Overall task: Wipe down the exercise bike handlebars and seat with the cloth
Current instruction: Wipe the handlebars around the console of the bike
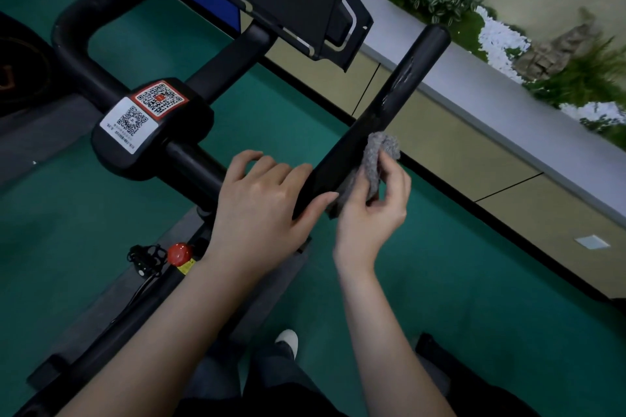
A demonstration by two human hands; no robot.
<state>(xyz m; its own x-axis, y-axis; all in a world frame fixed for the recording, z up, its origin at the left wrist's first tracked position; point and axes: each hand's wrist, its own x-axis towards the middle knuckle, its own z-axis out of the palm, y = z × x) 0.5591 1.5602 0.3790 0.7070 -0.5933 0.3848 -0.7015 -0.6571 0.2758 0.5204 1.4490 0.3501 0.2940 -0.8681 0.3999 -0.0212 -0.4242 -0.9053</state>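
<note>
Beside the handlebar (399, 91), open floor (277, 112) both sides; grey cloth (379, 152) (bunched, nubby) pinched by right hand (372, 213) against it, left hand (261, 200) resting on its bend.

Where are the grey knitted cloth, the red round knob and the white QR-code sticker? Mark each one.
grey knitted cloth (381, 151): head view, bunched upper fold.
red round knob (179, 253): head view, top face.
white QR-code sticker (130, 121): head view, printed code.
</note>
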